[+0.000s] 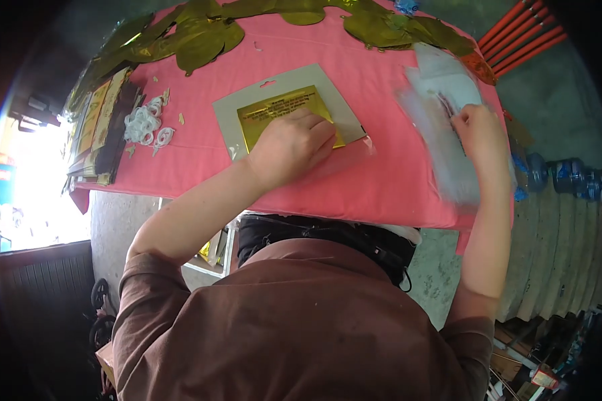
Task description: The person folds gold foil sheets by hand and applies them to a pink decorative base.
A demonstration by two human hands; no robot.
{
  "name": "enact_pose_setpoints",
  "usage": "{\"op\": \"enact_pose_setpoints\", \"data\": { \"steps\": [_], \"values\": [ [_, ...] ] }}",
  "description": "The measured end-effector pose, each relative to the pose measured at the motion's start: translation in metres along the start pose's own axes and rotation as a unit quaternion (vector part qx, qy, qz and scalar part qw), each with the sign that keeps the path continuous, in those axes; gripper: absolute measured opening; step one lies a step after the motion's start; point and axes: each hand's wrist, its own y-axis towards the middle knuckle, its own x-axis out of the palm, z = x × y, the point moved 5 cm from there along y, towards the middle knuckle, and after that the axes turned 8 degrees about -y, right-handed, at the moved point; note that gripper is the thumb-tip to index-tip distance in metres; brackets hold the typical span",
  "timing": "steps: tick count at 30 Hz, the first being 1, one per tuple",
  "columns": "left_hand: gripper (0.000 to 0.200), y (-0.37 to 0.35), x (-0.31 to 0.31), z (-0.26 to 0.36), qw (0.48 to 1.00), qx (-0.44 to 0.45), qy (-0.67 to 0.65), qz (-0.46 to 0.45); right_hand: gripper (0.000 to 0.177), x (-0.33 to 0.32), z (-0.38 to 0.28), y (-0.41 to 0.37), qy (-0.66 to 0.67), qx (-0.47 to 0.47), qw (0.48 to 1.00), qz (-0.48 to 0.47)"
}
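Note:
My left hand [294, 148] rests with curled fingers over a gold foil packet [269, 110]. Beneath the packet is a grey card [318, 75] with a hanging slot, and clear plastic shows along its near edge. What the left fingers hold, if anything, is hidden under the hand. On the right, my right hand [480, 134] has its thumb and fingers pinched together at the edge of a stack of clear plastic bags [441, 150]. The bags look partly blurred by motion.
Flat gold foil shapes [211, 41] lie along the far edge of the pink tablecloth [388, 190]. At the left are white rings [142, 123] in a heap and a stack of printed packets [97, 134]. Orange-red bars [525, 33] and water jugs [568, 175] stand beyond the table's right side.

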Motion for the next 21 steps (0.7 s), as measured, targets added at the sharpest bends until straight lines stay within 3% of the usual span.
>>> {"op": "enact_pose_setpoints", "data": {
  "steps": [2,4,8,13,16,20,21],
  "values": [
    [0.011,0.001,-0.001,-0.002,1.0,-0.028,0.005,0.005,0.015,-0.006,-0.029,-0.028,0.232,-0.09,0.965,-0.083],
    [0.011,0.0,-0.002,-0.003,0.999,-0.041,0.006,0.008,0.013,-0.01,-0.064,-0.059,0.372,-0.192,0.905,-0.076],
    [0.011,0.0,-0.002,-0.006,0.998,-0.045,-0.009,0.031,0.012,-0.002,-0.093,-0.074,0.325,-0.232,0.914,-0.076],
    [0.011,-0.001,-0.001,-0.007,0.998,-0.046,-0.002,0.03,0.011,0.007,-0.109,-0.069,0.2,-0.246,0.947,0.049],
    [0.01,-0.001,-0.001,-0.007,0.999,-0.043,0.0,0.029,0.01,0.015,-0.127,-0.065,0.163,-0.233,0.958,0.036],
    [0.009,-0.001,0.0,-0.006,0.999,-0.04,0.002,0.022,0.01,0.031,-0.135,-0.059,0.132,-0.225,0.964,0.053],
    [0.009,-0.001,-0.001,-0.006,0.999,-0.043,0.003,0.023,0.01,0.027,-0.133,-0.06,0.184,-0.232,0.953,0.068]
  ]
}}
